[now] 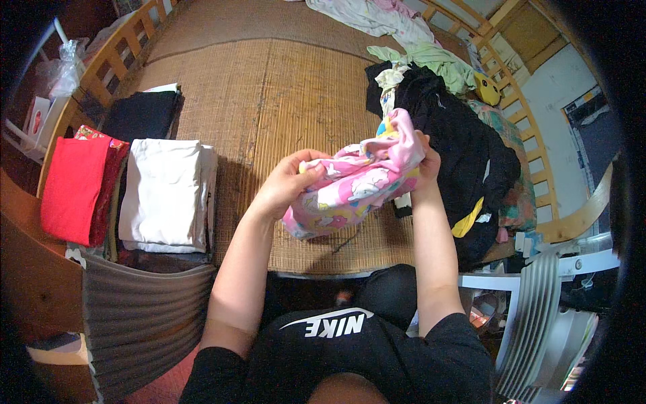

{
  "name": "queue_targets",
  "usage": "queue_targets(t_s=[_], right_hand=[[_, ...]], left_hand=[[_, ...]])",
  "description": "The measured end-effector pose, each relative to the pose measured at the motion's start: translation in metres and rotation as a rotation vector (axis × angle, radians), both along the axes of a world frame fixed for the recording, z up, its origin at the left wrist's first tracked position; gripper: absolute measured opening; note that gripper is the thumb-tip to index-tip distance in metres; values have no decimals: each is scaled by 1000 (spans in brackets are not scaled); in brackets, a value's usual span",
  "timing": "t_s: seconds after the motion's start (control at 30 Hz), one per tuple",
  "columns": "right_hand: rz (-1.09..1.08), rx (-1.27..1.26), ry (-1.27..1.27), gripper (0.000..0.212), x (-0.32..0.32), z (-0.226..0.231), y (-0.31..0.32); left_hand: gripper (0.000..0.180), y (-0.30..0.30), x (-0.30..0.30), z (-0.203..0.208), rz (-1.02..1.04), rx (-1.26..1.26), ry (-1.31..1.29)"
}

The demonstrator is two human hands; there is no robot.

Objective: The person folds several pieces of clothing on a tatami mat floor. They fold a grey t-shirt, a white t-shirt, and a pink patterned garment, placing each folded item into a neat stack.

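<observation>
Left hand (285, 180) and right hand (428, 163), each grip closed, hold the soft pink printed cloth (360, 185); pulling evenly should smooth it.

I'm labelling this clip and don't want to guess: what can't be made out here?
All in the head view:
How the right hand grips: most fingers are hidden behind the soft pink cartoon-patterned cloth.
What lies under the crumpled black fabric pile: its top layers cover it.
The far end of the pale pink-and-white crumpled cloth: cut off by the top edge.
</observation>
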State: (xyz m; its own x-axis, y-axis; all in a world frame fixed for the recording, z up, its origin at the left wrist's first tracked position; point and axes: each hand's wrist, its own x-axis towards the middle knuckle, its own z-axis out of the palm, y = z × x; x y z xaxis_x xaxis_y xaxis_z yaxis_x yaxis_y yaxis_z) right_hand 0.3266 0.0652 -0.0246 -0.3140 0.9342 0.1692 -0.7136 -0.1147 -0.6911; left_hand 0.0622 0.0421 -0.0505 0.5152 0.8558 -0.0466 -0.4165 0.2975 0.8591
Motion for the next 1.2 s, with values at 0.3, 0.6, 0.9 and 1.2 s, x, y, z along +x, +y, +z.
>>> queue_targets(t_s=[0.3, 0.6, 0.9, 1.2], right_hand=[[34, 293, -1106, 76, -73, -30, -42], [-91, 277, -1488, 26, -29, -28, -23], [-261, -120, -517, 23, -45, 25, -32], [-322, 123, -856, 29, -56, 13, -29]], left_hand=[[25, 3, -8, -1, 177, 8, -301], [27, 20, -50, -2, 706, 62, -332], [20, 4, -10, 6, 979, 911, 681], [28, -13, 26, 2, 139, 539, 359]])
